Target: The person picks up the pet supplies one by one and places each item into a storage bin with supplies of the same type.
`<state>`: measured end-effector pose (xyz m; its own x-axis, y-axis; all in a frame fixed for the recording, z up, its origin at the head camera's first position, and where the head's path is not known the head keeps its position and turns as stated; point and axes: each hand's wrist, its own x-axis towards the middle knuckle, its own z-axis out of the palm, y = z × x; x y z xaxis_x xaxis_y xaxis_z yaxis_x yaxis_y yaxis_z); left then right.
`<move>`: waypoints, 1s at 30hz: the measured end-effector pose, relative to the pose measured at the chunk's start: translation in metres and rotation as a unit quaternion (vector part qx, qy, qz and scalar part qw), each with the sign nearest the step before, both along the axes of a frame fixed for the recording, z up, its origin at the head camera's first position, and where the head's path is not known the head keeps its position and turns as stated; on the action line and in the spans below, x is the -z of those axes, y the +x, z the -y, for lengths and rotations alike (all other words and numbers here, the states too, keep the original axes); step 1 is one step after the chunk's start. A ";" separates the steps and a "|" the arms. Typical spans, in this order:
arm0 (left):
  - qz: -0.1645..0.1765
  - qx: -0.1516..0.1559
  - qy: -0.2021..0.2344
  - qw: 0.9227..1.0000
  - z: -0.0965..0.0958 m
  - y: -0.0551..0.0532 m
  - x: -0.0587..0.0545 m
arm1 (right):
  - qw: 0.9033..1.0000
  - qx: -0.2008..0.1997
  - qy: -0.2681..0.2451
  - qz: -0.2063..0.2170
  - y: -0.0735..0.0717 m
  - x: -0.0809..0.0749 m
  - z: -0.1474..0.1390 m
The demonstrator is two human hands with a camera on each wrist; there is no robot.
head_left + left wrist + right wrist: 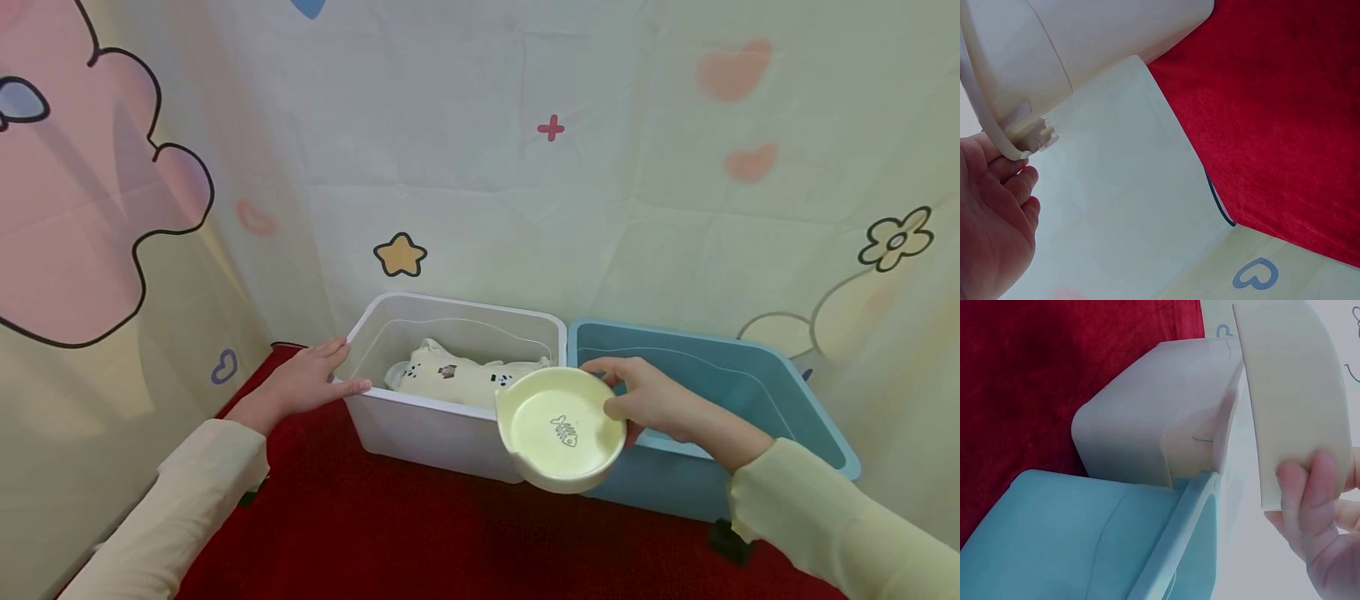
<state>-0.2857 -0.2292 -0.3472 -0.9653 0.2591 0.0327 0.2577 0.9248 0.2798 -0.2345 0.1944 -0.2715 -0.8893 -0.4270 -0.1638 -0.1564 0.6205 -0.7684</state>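
Note:
My right hand grips a cream bowl by its right side, thumb at the inside and fingers behind. A fishbone is printed on the bowl's inner bottom, and its rim has pointed bumps. It is tilted toward me, in front of where the two bins meet. In the right wrist view the bowl shows its smooth outer side, with fingertips on it. My left hand rests on the left rim of the white bin, thumb over the front corner. Inside that bin lies a cream cloth item with small animal prints.
To the right stands a blue bin, right beside the white one. Both bins stand on a red velvety cloth. Behind them hangs a pale printed curtain, which also runs along the left side.

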 end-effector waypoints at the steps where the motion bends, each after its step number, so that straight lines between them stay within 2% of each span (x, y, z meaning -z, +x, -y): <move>1: 0.000 0.001 -0.001 1.000 0.000 0.000 0.000 | 1.000 0.000 0.003 -0.002 0.000 0.000 -0.001; 10: 0.005 -0.001 0.000 1.000 -0.001 0.000 -0.002 | 1.000 0.016 0.012 -0.004 -0.005 0.002 -0.004; 30: -0.006 0.003 0.001 1.000 0.001 -0.002 0.002 | 1.000 0.004 0.003 -0.007 -0.012 -0.002 -0.016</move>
<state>-0.2877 -0.2300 -0.3493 -0.9635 0.2642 0.0441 0.2658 0.9228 0.2788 -0.2469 0.2100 -0.2699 -0.8947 -0.4192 -0.1539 -0.1621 0.6261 -0.7627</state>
